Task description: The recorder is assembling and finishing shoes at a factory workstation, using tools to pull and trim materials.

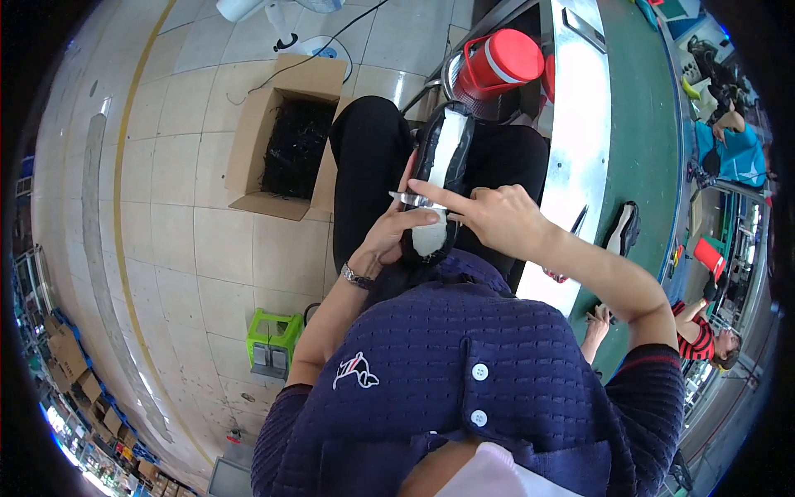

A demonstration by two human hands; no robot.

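Observation:
A black shoe (445,149) lies sole-up on my lap, its white insole facing me. My left hand (389,236) grips the shoe's near end from the left. My right hand (497,214) reaches over the shoe with the forefinger stretched out along a thin metal tool (411,199) that lies across the sole. The blade tip pokes out past the shoe's left side. My dark trousers and blue knitted top fill the space below.
An open cardboard box (286,137) of black pieces stands on the tiled floor to my left. A red basket (499,60) sits ahead. A green conveyor (642,149) runs on the right with another black shoe (623,228) on it. Other workers sit beyond. A small green stool (273,341) is lower left.

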